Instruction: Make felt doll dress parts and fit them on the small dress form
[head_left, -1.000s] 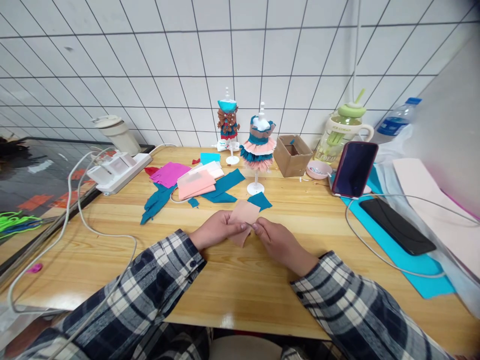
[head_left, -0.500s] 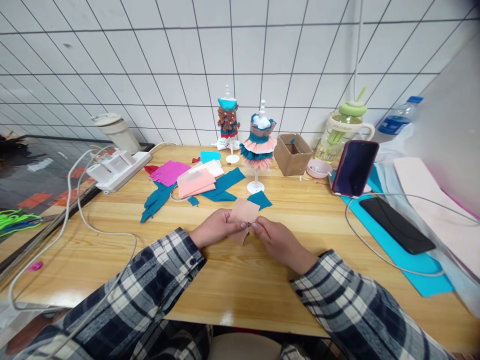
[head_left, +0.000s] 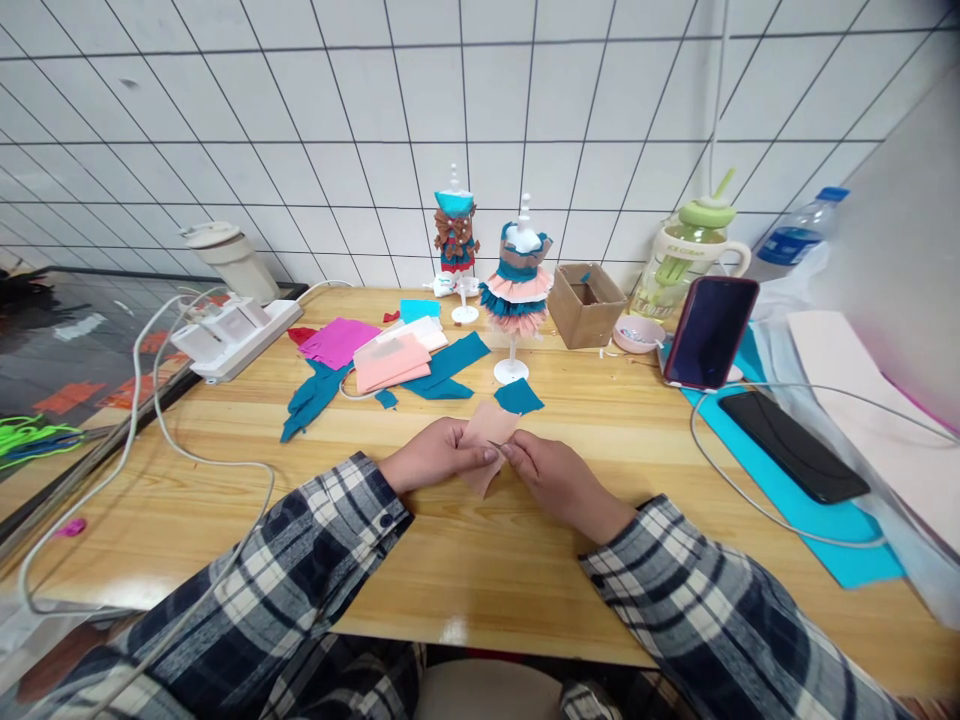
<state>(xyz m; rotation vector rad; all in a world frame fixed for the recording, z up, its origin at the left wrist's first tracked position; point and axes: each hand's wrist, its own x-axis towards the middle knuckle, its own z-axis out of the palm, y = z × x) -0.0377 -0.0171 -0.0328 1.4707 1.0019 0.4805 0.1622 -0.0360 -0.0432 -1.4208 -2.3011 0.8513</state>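
Pinches one flat, peach-pink, paper-like piece (head_left: 487, 423) in left hand (head_left: 431, 457), holds right hand (head_left: 556, 476) closed at its edge, cannot tell on what, near one four-sided teal piece (head_left: 519, 397)

A single camera worn on the head is looking forward and down across a wooden bench (head_left: 480, 580), from just above its near edge. Plaid sleeves (head_left: 300, 545) are filling both lower corners close to the lens, while the hands (head_left: 559, 480) are appearing farther out, near the middle. The wide view is facing a tiled wall (head_left: 345, 110) behind, nearly square on.
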